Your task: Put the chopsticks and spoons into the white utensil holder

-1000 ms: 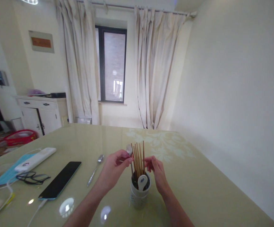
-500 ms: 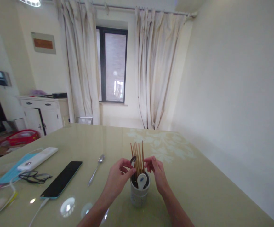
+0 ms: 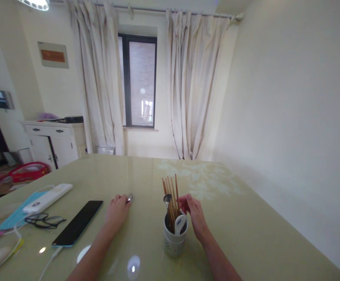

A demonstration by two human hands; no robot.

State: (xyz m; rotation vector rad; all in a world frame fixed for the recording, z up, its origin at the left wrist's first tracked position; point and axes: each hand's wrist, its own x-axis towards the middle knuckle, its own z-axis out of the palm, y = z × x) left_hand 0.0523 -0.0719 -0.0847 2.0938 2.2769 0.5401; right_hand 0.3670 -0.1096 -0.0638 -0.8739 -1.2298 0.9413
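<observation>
My left hand (image 3: 117,210) is closed over a metal spoon (image 3: 130,198) that lies on the table. Only the tip of the spoon's bowl sticks out past the fingers; the handle is hidden. A pale patterned utensil cup (image 3: 174,246) stands upright, holding several wooden chopsticks (image 3: 172,195), another metal spoon (image 3: 167,198) and a white ceramic spoon (image 3: 179,224). At the cup's right side, my right hand (image 3: 194,212) has loosely bent, parted fingers close to the chopsticks. Whether its fingertips touch them I cannot tell. It holds nothing that I can see.
On the left of the glossy table (image 3: 234,230) lie a black-screened phone (image 3: 77,223) with a white cable, folded glasses (image 3: 45,221), a white power strip (image 3: 48,198) and a blue face mask (image 3: 20,212). A plain wall (image 3: 290,117) runs along the right.
My left hand has left the utensil cup and moved left onto the metal spoon on the table. The spoons in the cup have shifted slightly. My right hand stays beside the cup.
</observation>
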